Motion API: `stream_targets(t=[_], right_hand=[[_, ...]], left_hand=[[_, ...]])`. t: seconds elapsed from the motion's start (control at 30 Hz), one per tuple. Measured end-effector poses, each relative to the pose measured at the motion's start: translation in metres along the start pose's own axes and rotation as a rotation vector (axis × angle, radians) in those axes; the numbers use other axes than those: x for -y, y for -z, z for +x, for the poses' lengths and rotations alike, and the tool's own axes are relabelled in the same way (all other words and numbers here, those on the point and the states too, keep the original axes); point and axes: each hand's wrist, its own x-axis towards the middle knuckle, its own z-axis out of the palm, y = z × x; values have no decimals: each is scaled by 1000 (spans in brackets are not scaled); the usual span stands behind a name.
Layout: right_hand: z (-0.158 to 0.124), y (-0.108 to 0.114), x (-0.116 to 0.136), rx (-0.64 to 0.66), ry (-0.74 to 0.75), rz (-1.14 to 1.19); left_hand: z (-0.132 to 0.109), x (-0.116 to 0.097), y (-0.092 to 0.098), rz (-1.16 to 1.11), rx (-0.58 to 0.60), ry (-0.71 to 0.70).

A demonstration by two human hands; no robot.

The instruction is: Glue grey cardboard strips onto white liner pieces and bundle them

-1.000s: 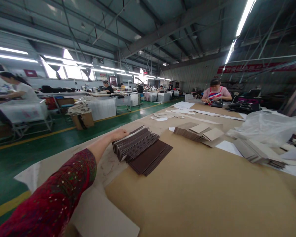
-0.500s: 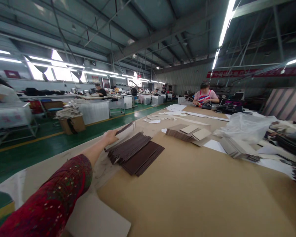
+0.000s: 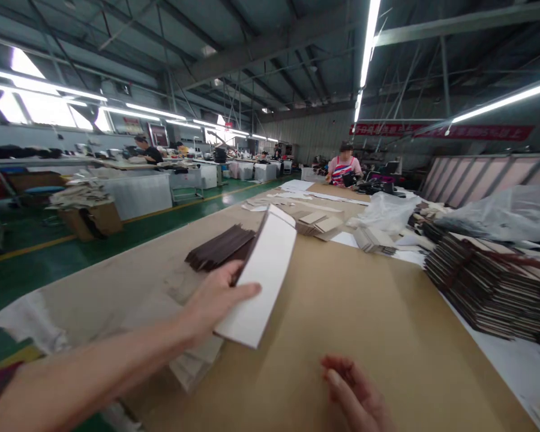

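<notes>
My left hand grips a long panel by its left edge, thumb across the white face. The panel is tilted up, and its edge is dark brown. Behind it lies a stack of dark brown strips, partly covered by the panel. Low in the picture, my right hand is over the brown tabletop, apart from the panel. Its fingers are curled in toward the thumb, and nothing shows in them.
Beige pieces lie further up the table. On the right is a tall stack of dark-edged panels, near clear plastic sheeting. Pale sheets lie under my left forearm. A person works at the far end.
My left hand has come back from beside the brown strips toward me, turning the panel so its white face shows. My right hand has entered at the bottom. The view has swung right.
</notes>
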Motion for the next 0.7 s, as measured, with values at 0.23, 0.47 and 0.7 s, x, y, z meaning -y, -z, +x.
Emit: stream_targets(t=[0.23, 0.47, 0.7], right_hand=[[-16, 4, 24, 41, -2, 396], [-25, 20, 13, 40, -63, 616], [-24, 16, 3, 43, -145, 391]], left_hand=[[-99, 76, -122, -355, 155, 240], [-93, 99, -142, -562, 401, 204], [-76, 111, -134, -764, 368, 425]])
